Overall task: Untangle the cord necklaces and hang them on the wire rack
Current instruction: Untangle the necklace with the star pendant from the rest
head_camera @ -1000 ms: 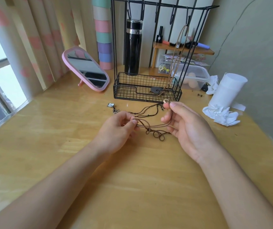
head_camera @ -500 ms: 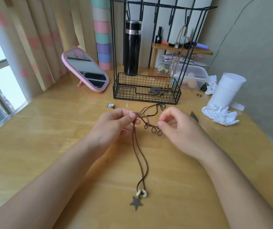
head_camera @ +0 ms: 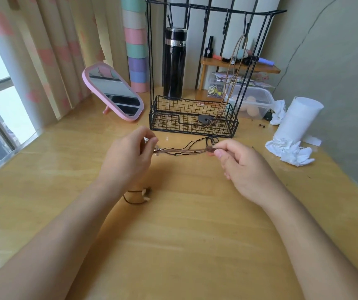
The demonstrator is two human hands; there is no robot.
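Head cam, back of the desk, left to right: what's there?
Pink mirror → black flask → hung tan necklace → white paper roll. Wire rack left out: it spans the flask and necklace.

Wooden table [head_camera: 173, 245] beside 1 bright window [head_camera: 0, 109] (patterned curtains [head_camera: 50, 50]), greenish wall [head_camera: 336, 50].

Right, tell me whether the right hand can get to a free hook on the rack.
Probably yes: the rack stands just behind the right hand, nothing tall stands between, and several hooks are bare. But that hand pinches the brown cord.
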